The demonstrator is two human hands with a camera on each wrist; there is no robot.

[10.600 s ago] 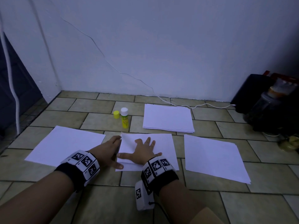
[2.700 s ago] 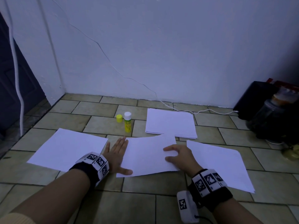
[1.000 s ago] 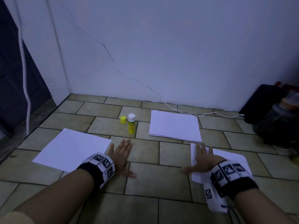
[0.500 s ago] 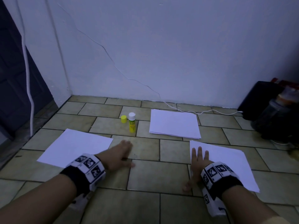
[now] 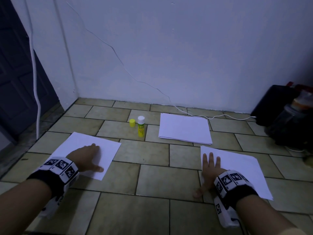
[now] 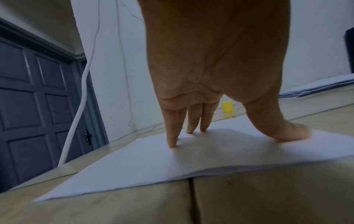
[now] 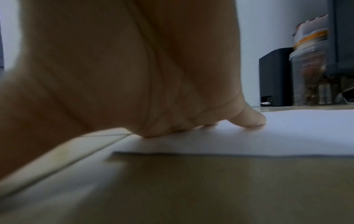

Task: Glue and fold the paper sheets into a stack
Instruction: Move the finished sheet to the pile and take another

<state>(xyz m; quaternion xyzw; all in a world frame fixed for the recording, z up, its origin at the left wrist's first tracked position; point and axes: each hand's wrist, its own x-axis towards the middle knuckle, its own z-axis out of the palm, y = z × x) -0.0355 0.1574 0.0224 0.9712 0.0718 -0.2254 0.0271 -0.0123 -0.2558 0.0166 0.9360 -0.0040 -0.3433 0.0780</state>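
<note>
Three lots of white paper lie on the tiled floor. My left hand (image 5: 89, 157) rests with straight fingers on the left sheet (image 5: 108, 150); in the left wrist view the fingertips (image 6: 173, 144) and thumb press the paper (image 6: 153, 163). My right hand (image 5: 209, 168) lies flat on the left edge of the right stack (image 5: 240, 170), thumb out on the tile; the right wrist view shows the fingers (image 7: 250, 119) on that paper (image 7: 287, 136). A thicker pile (image 5: 184, 128) lies farther back. A yellow glue stick (image 5: 141, 126) stands upright, its yellow cap (image 5: 132, 123) beside it.
A white wall closes the back, with a thin cable (image 5: 220, 117) running along the floor to a black box (image 5: 271, 102). A jar (image 5: 291, 119) and dark clutter sit at the right. A dark door (image 5: 15, 73) and a white pipe (image 5: 36, 85) stand at the left.
The folded sheet from the middle now lies on the right stack under my right hand. My left hand has moved left from the bare tile onto the left sheet.
</note>
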